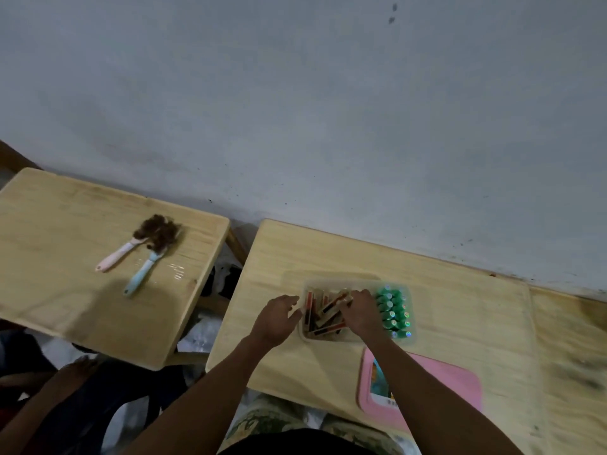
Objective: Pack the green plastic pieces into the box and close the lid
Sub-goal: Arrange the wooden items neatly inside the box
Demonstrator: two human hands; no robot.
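While you lean over the right table (443,310), a pale wooden top pushed against a scuffed grey-white wall (328,110), a second wooden table (65,290) stands to your left with a gap between the two. On that left table lie two brushes, a pink-handled one (118,256) and a blue-handled one (141,274), their heads meeting at a clump of brown hair (159,229).

The clear box (358,311) sits near the middle of your table, its long axis running left to right across your view. In its right end the green pieces (392,310) stand packed in a block of rows that runs away from you toward the wall, their round tops facing up. The left part of the box holds a jumble of red, black and tan sticks (325,315), most of them tilted and pointing roughly toward the wall.

Your left hand (279,320) rests at the box's left wall, fingers loosely curled and touching its edge, holding nothing that shows. Your right hand (361,311) is down inside the box, fingers bent over the sticks just beside the green pieces; whether it grips one you cannot tell. The pink lid (453,385) lies flat on the table nearer you, off the box, partly under your right forearm.
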